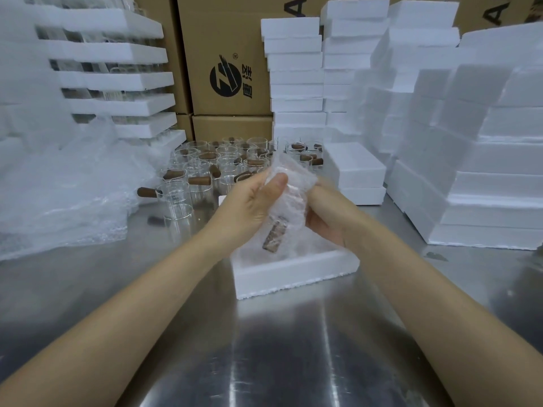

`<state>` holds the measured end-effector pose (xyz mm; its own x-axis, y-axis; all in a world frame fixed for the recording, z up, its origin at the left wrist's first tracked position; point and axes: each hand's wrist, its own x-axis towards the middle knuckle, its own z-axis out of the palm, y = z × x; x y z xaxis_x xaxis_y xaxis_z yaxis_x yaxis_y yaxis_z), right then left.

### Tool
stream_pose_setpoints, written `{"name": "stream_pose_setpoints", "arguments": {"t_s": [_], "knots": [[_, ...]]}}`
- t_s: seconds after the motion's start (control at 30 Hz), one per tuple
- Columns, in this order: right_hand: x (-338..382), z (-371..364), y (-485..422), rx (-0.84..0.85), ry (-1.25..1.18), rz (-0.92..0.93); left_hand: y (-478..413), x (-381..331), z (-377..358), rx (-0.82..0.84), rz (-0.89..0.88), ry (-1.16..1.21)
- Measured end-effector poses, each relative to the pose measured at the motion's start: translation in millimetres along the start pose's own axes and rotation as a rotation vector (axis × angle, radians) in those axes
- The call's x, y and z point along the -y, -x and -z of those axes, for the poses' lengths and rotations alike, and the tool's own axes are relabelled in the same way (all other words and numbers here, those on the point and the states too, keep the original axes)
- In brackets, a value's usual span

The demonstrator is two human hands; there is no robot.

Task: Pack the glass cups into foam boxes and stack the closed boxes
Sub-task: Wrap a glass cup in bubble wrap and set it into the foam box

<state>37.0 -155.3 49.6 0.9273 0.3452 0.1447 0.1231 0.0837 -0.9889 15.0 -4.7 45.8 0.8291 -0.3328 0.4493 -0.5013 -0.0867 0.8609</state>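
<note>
Shiny steel table (279, 362) lies lowest; mid-frame, left hand (252, 204) and right hand (326, 215) both clasp a bubble-wrapped, wooden-handled glass cup (289, 198) just above the open white foam box (293, 274), likely tightening its cushioning before boxing.

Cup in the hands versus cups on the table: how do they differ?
The held cup is covered in bubble wrap; the table cups are bare. The held cup is gripped by the left hand and right hand over the open foam box, handle pointing down; the table cups stand upright, handles sideways. Both have brown handles.
</note>
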Motion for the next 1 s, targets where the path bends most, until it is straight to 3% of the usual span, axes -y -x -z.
{"name": "stream_pose_setpoints", "arguments": {"t_s": [0.07,0.13,0.27,0.33,0.5,0.73,0.87,1.0], "knots": [[4,1,2,-0.063,0.031,0.026,4,-2,-7,-0.034,-0.072,-0.187],[3,-3,3,-0.216,0.130,0.072,5,0,-10,-0.066,-0.034,-0.347],[3,-17,5,-0.496,0.460,0.195,5,2,-9,-0.066,-0.005,-0.367],[6,-22,6,-0.488,0.476,0.231,3,1,-5,-0.154,-0.022,-0.297],[-1,-35,6,-0.276,0.465,0.259,-3,5,10,-0.357,0.068,-0.127],[-9,-37,6,-0.476,0.480,0.316,3,1,3,-0.311,-0.097,-0.387],[-8,-28,5,-0.564,0.385,0.236,4,-1,-7,-0.248,0.005,-0.489],[-7,-24,0,-0.509,-0.152,0.060,6,-2,-7,-0.324,0.045,-0.546]]}}
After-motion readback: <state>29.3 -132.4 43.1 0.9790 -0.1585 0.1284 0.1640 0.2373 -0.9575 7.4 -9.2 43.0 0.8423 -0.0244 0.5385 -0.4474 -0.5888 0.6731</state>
